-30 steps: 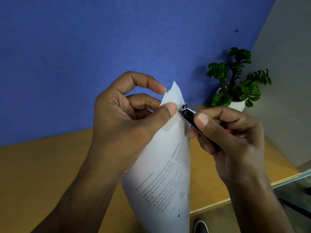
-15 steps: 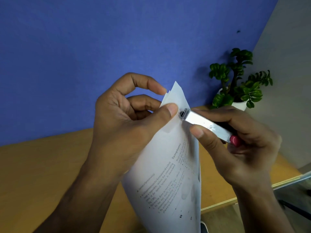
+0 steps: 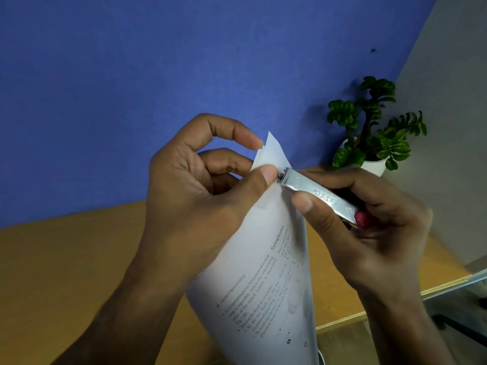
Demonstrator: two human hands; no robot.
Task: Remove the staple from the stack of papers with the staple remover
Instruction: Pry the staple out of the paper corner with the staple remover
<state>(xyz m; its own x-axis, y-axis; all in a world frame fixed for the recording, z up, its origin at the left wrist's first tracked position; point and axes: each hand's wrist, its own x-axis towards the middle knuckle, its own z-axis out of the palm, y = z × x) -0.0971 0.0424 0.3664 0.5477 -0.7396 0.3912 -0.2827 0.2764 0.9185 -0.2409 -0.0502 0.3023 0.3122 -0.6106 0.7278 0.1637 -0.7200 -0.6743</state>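
My left hand (image 3: 195, 196) holds a stack of printed white papers (image 3: 266, 280) upright in the air, pinching its top corner between thumb and fingers. My right hand (image 3: 369, 227) grips a silver metal staple remover (image 3: 316, 192) with a pink end. Its tip touches the paper just below the top corner, right beside my left thumb. The staple itself is too small to make out under the tool's tip.
A wooden desk (image 3: 66, 272) lies below my hands, its front edge at the lower right. A small green plant in a white pot (image 3: 369, 133) stands at the desk's back right corner. A blue wall fills the background, a grey wall the right.
My right hand has turned the staple remover so its flat silver top faces me and the pink end shows. Its tip stays at the paper's corner. My left hand holds still.
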